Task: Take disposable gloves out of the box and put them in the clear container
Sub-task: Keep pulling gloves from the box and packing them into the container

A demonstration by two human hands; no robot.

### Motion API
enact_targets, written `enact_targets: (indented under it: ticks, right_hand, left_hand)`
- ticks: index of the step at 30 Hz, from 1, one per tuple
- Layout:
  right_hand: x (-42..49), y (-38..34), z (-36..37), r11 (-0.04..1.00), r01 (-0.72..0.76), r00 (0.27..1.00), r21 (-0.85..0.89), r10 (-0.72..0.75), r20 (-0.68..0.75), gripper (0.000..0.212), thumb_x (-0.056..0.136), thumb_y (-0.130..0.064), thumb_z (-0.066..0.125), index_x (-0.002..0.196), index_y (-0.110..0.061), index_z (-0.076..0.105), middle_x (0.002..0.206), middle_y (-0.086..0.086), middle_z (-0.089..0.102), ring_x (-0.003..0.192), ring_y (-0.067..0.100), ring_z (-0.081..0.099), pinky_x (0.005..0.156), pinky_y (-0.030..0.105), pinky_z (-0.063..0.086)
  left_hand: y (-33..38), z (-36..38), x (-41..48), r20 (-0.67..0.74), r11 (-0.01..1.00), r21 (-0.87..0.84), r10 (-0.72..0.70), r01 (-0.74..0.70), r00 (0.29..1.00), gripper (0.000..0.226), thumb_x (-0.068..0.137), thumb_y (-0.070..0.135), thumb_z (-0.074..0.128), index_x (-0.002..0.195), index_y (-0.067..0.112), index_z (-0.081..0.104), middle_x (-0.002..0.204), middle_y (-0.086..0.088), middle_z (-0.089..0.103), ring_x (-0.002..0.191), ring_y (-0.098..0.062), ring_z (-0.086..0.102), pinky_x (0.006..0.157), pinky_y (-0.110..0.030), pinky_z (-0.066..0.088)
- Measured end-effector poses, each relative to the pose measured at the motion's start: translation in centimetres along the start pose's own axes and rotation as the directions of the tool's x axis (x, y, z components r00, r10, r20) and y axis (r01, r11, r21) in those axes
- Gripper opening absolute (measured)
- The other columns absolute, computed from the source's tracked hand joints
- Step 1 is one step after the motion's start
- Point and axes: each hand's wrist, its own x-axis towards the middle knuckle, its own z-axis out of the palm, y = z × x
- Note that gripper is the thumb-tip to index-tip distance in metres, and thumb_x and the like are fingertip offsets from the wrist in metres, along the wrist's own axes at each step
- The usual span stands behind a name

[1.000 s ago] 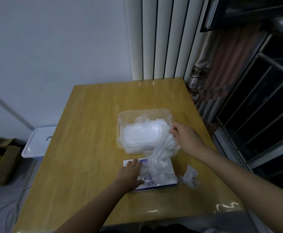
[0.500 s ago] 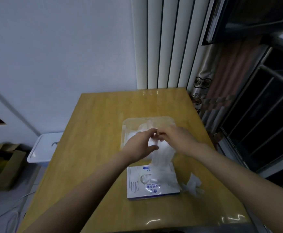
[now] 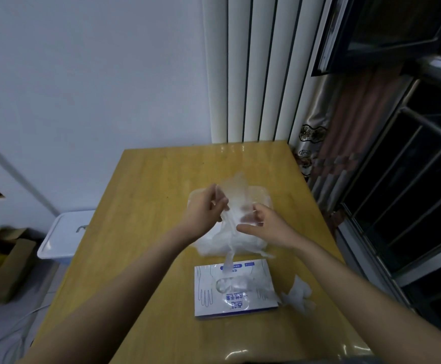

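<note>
Gloves of thin clear plastic sit at three spots on a wooden table (image 3: 148,206), seen from a head-worn camera. Nearest the camera, the flat white-and-blue glove box (image 3: 206,306) lies face up, set back from the glossy near edge, with a glove puckering out of its top opening. Just beside the box's right side, a crumpled loose glove (image 3: 299,295) rests close to the table's right edge. Beyond the box, both forearms reach in from the near corners. The left hand (image 3: 205,212) pinches the left edge of a single raised glove (image 3: 234,198) with curled fingers, and the right hand (image 3: 269,227) pinches its lower right part between thumb and fingers; the glove is blurred. It hangs spread between the hands, above the clear container (image 3: 262,195). A white heap of gloves (image 3: 237,243) fills the container and bulges over its near rim, with one strip trailing down to the box. Broad bare wood runs along the table's left side, and a band of it lies between the container and the far edge. That edge meets white vertical panels (image 3: 253,74). A white lidded bin (image 3: 64,235) and cardboard boxes (image 3: 4,269) stand on the floor to the left, and a patterned curtain (image 3: 345,143) hangs to the right.
</note>
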Motion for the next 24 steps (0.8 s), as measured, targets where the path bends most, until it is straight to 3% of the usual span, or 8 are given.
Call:
enact_targets:
  ticks: [2,4,7,12,15,19,22,24]
  right_hand:
    - [0.3,-0.4,0.0,0.999,0.051,0.999,0.018,-0.051,-0.008,0.009,0.083,-0.011,0.071,0.086,-0.018,0.065,0.088,0.0,0.067,0.089,0.014,0.062,0.087,0.034,0.048]
    - [0.6,-0.5,-0.3,0.998,0.064,0.997,-0.026,-0.065,-0.037,0.014,0.087,-0.01,0.066,0.076,-0.019,0.063,0.084,0.007,0.067,0.085,0.019,0.061,0.089,0.039,0.048]
    - [1.1,-0.7,-1.0,0.992,0.019,0.997,-0.127,-0.029,-0.075,0.012,0.091,-0.017,0.061,0.079,-0.017,0.058,0.093,0.014,0.068,0.092,0.029,0.064,0.09,0.044,0.047]
    - [1.6,-1.7,-1.4,0.995,0.061,0.995,0.074,-0.055,-0.079,0.016,0.096,-0.003,0.05,0.082,-0.009,0.054,0.074,0.006,0.063,0.068,0.016,0.062,0.07,0.021,0.052]
    - [1.9,-2.2,-1.6,0.995,0.072,0.997,0.074,-0.07,-0.032,0.013,0.094,-0.001,0.053,0.084,-0.007,0.057,0.073,0.007,0.06,0.064,0.013,0.058,0.061,0.016,0.051]
    - [2.9,-2.8,-2.0,0.996,0.082,0.996,-0.028,-0.082,0.027,0.012,0.091,-0.003,0.058,0.084,-0.012,0.062,0.076,0.003,0.063,0.066,0.006,0.06,0.061,0.015,0.051]
    - [3.8,-3.1,-2.8,0.993,0.045,0.994,-0.111,-0.034,0.101,0.007,0.086,-0.007,0.067,0.088,-0.014,0.064,0.079,0.0,0.065,0.07,0.008,0.062,0.064,0.016,0.052]
    - [4.5,-3.2,-3.5,0.979,0.017,0.988,-0.205,0.016,0.157,0.018,0.079,-0.01,0.075,0.087,-0.022,0.065,0.08,-0.001,0.065,0.073,0.012,0.062,0.072,0.026,0.056]
  left_hand:
    - [-0.2,-0.5,-0.1,-0.001,0.999,-0.034,-0.007,0.007,1.0,0.012,0.096,0.007,0.05,0.084,0.005,0.049,0.073,-0.008,0.063,0.049,0.0,0.056,0.048,-0.011,0.042]
    - [-0.7,-1.2,-0.1,0.001,0.998,-0.049,-0.047,0.047,0.999,0.017,0.096,0.008,0.05,0.08,0.011,0.045,0.067,-0.004,0.059,0.047,0.0,0.053,0.048,-0.013,0.043]
    - [-1.4,-2.2,-0.4,0.024,0.993,-0.019,-0.118,0.119,0.993,0.016,0.097,0.011,0.05,0.081,0.011,0.046,0.063,-0.003,0.055,0.045,0.001,0.051,0.049,-0.015,0.044]
    - [-2.6,-3.1,-0.4,0.032,0.98,0.075,-0.187,0.184,0.982,0.019,0.096,0.013,0.051,0.078,0.017,0.049,0.067,0.001,0.054,0.058,-0.009,0.051,0.056,-0.023,0.045]
    - [-2.8,-3.6,-0.1,0.063,0.97,0.131,-0.217,0.207,0.974,0.013,0.094,0.026,0.055,0.086,0.016,0.055,0.08,0.007,0.057,0.071,-0.008,0.053,0.063,-0.02,0.043]
    - [-2.0,-4.0,0.7,0.172,0.971,-0.025,-0.23,0.237,0.958,0.025,0.09,0.032,0.062,0.103,0.011,0.062,0.093,0.002,0.065,0.083,-0.01,0.062,0.073,-0.023,0.049]
    - [-1.8,-3.9,1.9,0.166,0.986,0.038,-0.168,0.164,0.972,0.008,0.089,0.017,0.064,0.09,0.009,0.065,0.082,0.001,0.067,0.072,-0.006,0.062,0.068,-0.021,0.047]
    - [-1.8,-4.0,2.9,0.115,0.984,0.085,-0.166,0.157,0.979,0.002,0.088,0.013,0.065,0.086,0.012,0.064,0.077,0.006,0.064,0.07,-0.003,0.06,0.065,-0.016,0.044]
